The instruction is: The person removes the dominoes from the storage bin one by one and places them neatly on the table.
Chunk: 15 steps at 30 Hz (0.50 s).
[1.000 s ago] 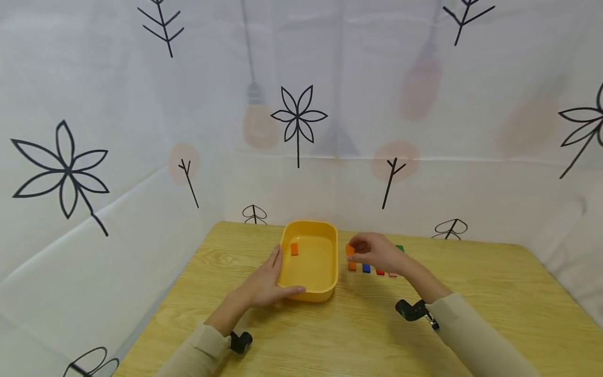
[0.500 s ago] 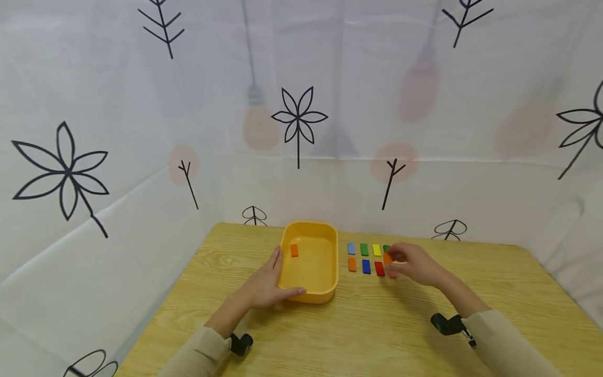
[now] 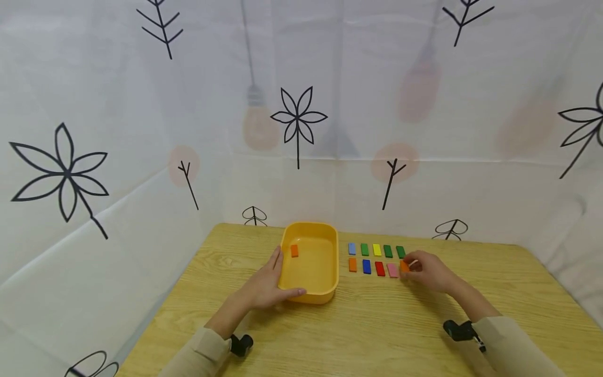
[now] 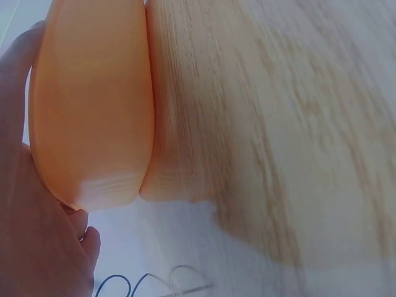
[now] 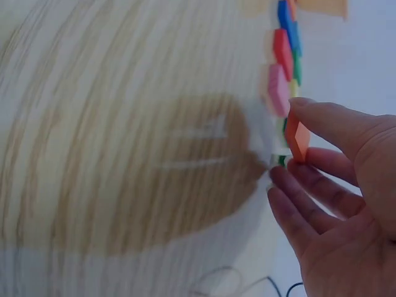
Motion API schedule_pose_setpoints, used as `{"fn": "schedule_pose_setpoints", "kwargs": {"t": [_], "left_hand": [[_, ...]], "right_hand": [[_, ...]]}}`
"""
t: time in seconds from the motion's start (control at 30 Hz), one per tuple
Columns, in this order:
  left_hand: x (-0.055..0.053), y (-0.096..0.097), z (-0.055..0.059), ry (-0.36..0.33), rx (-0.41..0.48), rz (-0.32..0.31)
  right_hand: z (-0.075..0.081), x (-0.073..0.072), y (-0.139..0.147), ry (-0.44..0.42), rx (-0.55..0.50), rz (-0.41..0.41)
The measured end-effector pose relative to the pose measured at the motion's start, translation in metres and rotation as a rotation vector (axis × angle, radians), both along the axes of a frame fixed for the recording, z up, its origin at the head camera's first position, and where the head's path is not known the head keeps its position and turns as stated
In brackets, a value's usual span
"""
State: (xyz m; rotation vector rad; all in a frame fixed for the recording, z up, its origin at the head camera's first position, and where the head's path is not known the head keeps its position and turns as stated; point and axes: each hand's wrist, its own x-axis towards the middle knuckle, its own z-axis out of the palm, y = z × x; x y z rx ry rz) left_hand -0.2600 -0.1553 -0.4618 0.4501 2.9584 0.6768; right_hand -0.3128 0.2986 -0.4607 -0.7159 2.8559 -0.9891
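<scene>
My right hand point(image 3: 431, 270) pinches an orange domino block point(image 5: 297, 135) between thumb and fingertips. In the head view this block is at the right end of the front row, beside a pink block point(image 3: 392, 270) and close over the table. My left hand point(image 3: 267, 283) holds the near left corner of a yellow plastic bin point(image 3: 333, 280), fingers along its outer side and thumb at the near rim. One orange block point(image 3: 294, 251) lies inside the bin. The left wrist view shows the bin's wall point(image 4: 93, 111) and part of the hand.
Two rows of coloured blocks lie right of the bin: light blue point(image 3: 352, 248), yellow point(image 3: 377, 250) and greens behind; orange point(image 3: 352, 265), dark blue point(image 3: 366, 266) and red point(image 3: 379, 268) in front. The wooden table point(image 3: 330, 340) meets a patterned white cloth point(image 3: 301, 188) at the back.
My right hand has moved right, carrying the orange block from beside the bin along the rows to the front row's right end. The left hand and bin have stayed put.
</scene>
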Motion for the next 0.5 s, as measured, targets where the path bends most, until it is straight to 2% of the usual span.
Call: {"fn": "schedule_pose_setpoints", "kwargs": {"t": [0.3, 0.5], "left_hand": [[0.001, 0.000, 0.002, -0.006, 0.005, 0.002], [0.001, 0.000, 0.001, -0.004, -0.008, 0.000]], "right_hand": [[-0.007, -0.008, 0.006, -0.006, 0.031, -0.038], [-0.010, -0.011, 0.007, -0.001, 0.044, -0.012]]}}
